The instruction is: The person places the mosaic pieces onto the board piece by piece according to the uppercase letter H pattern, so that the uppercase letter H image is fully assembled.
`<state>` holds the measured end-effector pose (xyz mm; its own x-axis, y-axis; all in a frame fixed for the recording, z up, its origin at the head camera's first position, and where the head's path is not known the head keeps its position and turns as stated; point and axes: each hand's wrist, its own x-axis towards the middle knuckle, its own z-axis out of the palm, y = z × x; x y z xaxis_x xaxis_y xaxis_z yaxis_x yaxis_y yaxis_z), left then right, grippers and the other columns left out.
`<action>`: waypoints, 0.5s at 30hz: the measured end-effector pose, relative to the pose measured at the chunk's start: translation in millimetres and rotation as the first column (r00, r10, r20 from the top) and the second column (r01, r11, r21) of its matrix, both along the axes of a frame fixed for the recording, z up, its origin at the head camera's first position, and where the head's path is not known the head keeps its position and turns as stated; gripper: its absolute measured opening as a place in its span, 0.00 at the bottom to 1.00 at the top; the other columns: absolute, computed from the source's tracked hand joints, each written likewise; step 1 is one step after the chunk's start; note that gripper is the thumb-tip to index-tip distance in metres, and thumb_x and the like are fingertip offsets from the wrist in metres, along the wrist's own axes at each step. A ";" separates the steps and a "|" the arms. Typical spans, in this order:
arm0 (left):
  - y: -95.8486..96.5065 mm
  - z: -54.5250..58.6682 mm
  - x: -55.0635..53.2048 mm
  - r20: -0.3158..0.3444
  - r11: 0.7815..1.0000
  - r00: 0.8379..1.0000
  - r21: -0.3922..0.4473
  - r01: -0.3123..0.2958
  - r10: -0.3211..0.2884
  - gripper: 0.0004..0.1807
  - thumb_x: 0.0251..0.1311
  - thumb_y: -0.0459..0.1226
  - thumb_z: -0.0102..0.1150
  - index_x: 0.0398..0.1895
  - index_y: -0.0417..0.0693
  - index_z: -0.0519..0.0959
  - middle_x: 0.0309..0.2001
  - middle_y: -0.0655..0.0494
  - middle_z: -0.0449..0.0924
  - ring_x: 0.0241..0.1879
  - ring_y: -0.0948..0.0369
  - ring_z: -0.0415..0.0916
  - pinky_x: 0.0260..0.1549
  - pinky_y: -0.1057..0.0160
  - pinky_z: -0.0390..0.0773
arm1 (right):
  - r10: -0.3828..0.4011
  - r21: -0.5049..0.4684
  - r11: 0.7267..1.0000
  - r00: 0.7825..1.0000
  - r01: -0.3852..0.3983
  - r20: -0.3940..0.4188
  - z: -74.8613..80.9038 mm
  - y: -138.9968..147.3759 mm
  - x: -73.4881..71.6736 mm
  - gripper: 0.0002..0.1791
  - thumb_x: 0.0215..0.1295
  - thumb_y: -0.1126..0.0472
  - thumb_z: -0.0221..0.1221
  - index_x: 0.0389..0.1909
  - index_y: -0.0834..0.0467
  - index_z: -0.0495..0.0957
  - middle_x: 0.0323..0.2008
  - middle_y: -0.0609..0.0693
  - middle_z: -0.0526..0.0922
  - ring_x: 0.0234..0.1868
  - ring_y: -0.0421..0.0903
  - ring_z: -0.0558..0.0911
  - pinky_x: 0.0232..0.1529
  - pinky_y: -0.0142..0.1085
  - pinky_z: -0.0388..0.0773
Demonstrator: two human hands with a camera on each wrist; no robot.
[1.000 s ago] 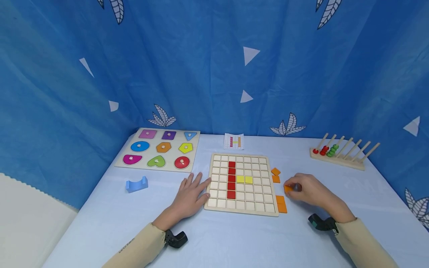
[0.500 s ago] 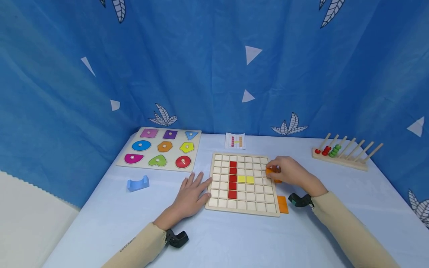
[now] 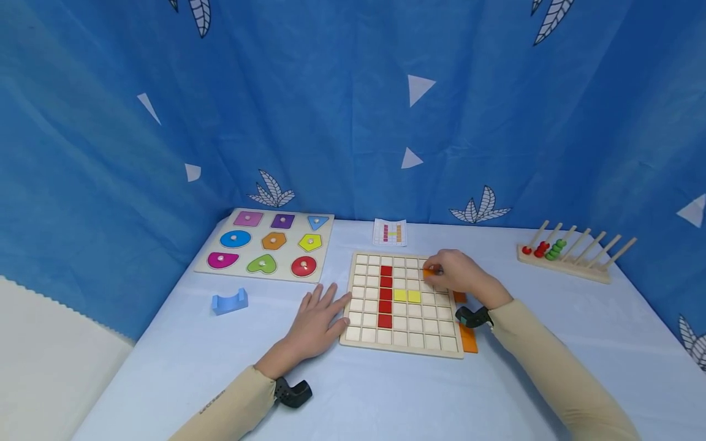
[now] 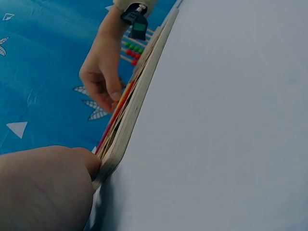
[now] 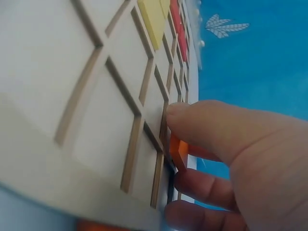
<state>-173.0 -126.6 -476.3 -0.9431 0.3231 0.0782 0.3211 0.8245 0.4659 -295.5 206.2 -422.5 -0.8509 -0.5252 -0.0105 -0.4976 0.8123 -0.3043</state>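
Observation:
A wooden grid board (image 3: pixel 401 351) lies on the table, with a column of red square tiles (image 3: pixel 385 295) and two yellow tiles (image 3: pixel 407 296) set in its cells. My right hand (image 3: pixel 459 270) pinches an orange square tile (image 3: pixel 428 273) between thumb and fingers over the board's upper right cells. In the right wrist view that orange tile (image 5: pixel 179 152) is tilted close over the grid. My left hand (image 3: pixel 315 323) lies with fingers spread at the board's left edge, its fingertips at the rim. More orange tiles (image 3: pixel 469 339) lie along the board's right side, partly covered by the right arm.
A small pattern card (image 3: pixel 390 233) lies behind the board. To the left are a shape puzzle board (image 3: pixel 263 245) with knobbed pieces and a blue curved block (image 3: pixel 230 302). A wooden peg stand (image 3: pixel 564 264) with red and green beads stands at the back right.
My right hand has carried the orange tile left and away from me, from the table right of the board to over its upper right cells. The left hand has stayed at the board's edge.

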 end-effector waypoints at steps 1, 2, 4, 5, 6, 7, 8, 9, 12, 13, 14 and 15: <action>0.1 0.0 -0.1 -0.002 1.000 1.000 0.000 0.001 -0.001 0.30 0.72 0.47 0.53 0.75 0.52 0.69 0.79 0.38 0.58 0.80 0.34 0.45 0.75 0.30 0.46 | -0.001 -0.003 1.000 1.000 0.001 0.001 -0.7 -0.7 -0.6 0.16 0.62 0.57 0.70 0.49 0.60 0.87 0.39 0.52 0.87 0.36 0.44 0.78 0.42 0.40 0.80; 0.2 0.1 -0.4 -0.002 1.000 1.000 -0.001 0.002 -0.002 0.30 0.72 0.47 0.53 0.75 0.52 0.69 0.79 0.38 0.58 0.80 0.34 0.45 0.75 0.30 0.46 | -0.001 -0.007 1.000 1.000 0.001 0.000 -1.3 -1.4 -1.1 0.16 0.62 0.57 0.70 0.49 0.60 0.87 0.39 0.53 0.87 0.36 0.44 0.78 0.43 0.41 0.81; 0.3 -0.1 -0.7 -0.003 1.000 1.000 -0.002 0.003 -0.003 0.30 0.72 0.47 0.53 0.75 0.52 0.69 0.79 0.38 0.58 0.80 0.34 0.45 0.75 0.30 0.46 | -0.004 -0.018 1.000 1.000 0.003 -0.008 -2.3 -2.5 -1.9 0.16 0.62 0.58 0.70 0.49 0.60 0.87 0.39 0.53 0.88 0.36 0.44 0.79 0.43 0.42 0.81; 0.4 -0.1 -0.8 -0.004 1.000 1.000 -0.003 0.003 -0.003 0.30 0.72 0.47 0.53 0.75 0.52 0.69 0.79 0.38 0.58 0.80 0.34 0.45 0.75 0.30 0.46 | -0.004 -0.019 1.000 1.000 0.003 -0.014 -2.7 -2.9 -2.1 0.16 0.62 0.58 0.70 0.48 0.60 0.87 0.39 0.53 0.88 0.36 0.44 0.79 0.43 0.42 0.81; 0.5 -0.1 -0.9 -0.004 1.000 1.000 -0.003 0.002 -0.002 0.30 0.72 0.47 0.53 0.75 0.52 0.69 0.79 0.38 0.58 0.80 0.34 0.45 0.75 0.30 0.46 | -0.005 -0.018 1.000 1.000 0.005 -0.021 -3.4 -3.1 -2.4 0.16 0.62 0.58 0.70 0.48 0.59 0.87 0.39 0.53 0.87 0.36 0.44 0.78 0.43 0.42 0.81; 0.6 -0.2 -0.9 -0.002 1.000 1.000 -0.002 0.002 -0.002 0.30 0.72 0.47 0.53 0.75 0.52 0.69 0.79 0.38 0.58 0.80 0.34 0.45 0.75 0.30 0.46 | -0.006 -0.018 1.000 1.000 0.005 -0.025 -3.8 -3.2 -2.5 0.16 0.62 0.58 0.70 0.48 0.59 0.88 0.39 0.53 0.87 0.36 0.44 0.78 0.43 0.42 0.81; 0.7 -0.2 -0.8 0.000 1.000 1.000 -0.001 0.001 -0.001 0.30 0.72 0.47 0.53 0.75 0.52 0.69 0.79 0.38 0.58 0.80 0.34 0.45 0.75 0.30 0.46 | -0.007 -0.017 1.000 1.000 0.006 -0.029 -4.2 -3.3 -2.5 0.16 0.61 0.58 0.70 0.48 0.59 0.88 0.39 0.53 0.87 0.36 0.44 0.78 0.43 0.42 0.81; 0.7 0.0 -0.7 0.001 1.000 1.000 -0.002 0.000 0.000 0.30 0.72 0.47 0.53 0.75 0.52 0.69 0.79 0.38 0.58 0.80 0.34 0.45 0.75 0.30 0.46 | -0.008 -0.014 1.000 0.999 0.008 -0.032 -4.7 -3.1 -2.5 0.16 0.61 0.58 0.70 0.48 0.59 0.88 0.39 0.53 0.87 0.35 0.44 0.78 0.42 0.42 0.81; 1.0 0.6 -0.1 0.004 1.000 1.000 -0.004 -0.003 0.003 0.30 0.72 0.47 0.53 0.75 0.52 0.69 0.79 0.38 0.58 0.80 0.34 0.45 0.75 0.30 0.46 | -0.007 -0.020 1.000 1.000 0.007 -0.029 -5.0 -3.2 -1.6 0.16 0.61 0.58 0.71 0.48 0.59 0.88 0.37 0.52 0.85 0.34 0.43 0.76 0.39 0.39 0.79; 0.9 0.8 0.1 0.005 1.000 1.000 -0.005 -0.004 0.004 0.30 0.71 0.47 0.53 0.75 0.52 0.69 0.79 0.38 0.58 0.80 0.34 0.45 0.75 0.30 0.46 | -0.004 -0.025 1.000 1.000 0.003 -0.028 -5.2 -3.2 -1.3 0.15 0.61 0.58 0.70 0.48 0.60 0.88 0.36 0.52 0.84 0.33 0.43 0.76 0.38 0.38 0.77; 1.0 0.9 0.3 0.004 1.000 1.000 -0.005 -0.005 0.005 0.30 0.71 0.47 0.53 0.75 0.52 0.69 0.79 0.38 0.58 0.80 0.34 0.45 0.75 0.30 0.46 | -0.004 -0.029 1.000 1.000 0.003 -0.027 -5.0 -3.4 -0.9 0.15 0.61 0.58 0.70 0.48 0.60 0.88 0.36 0.52 0.84 0.33 0.43 0.75 0.36 0.37 0.75; 1.0 1.0 0.4 0.004 1.000 1.000 -0.004 -0.006 0.006 0.30 0.71 0.46 0.53 0.75 0.52 0.69 0.79 0.38 0.58 0.80 0.34 0.45 0.75 0.30 0.46 | -0.003 -0.032 0.999 1.000 0.002 -0.026 -5.0 -3.5 -0.5 0.15 0.61 0.59 0.70 0.48 0.60 0.88 0.35 0.52 0.84 0.32 0.43 0.74 0.35 0.35 0.73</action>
<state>-172.6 -125.5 -475.2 -0.9452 0.3182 0.0729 0.3146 0.8282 0.4637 -296.0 202.7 -427.5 -0.8522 -0.5225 0.0282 -0.5032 0.8037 -0.3176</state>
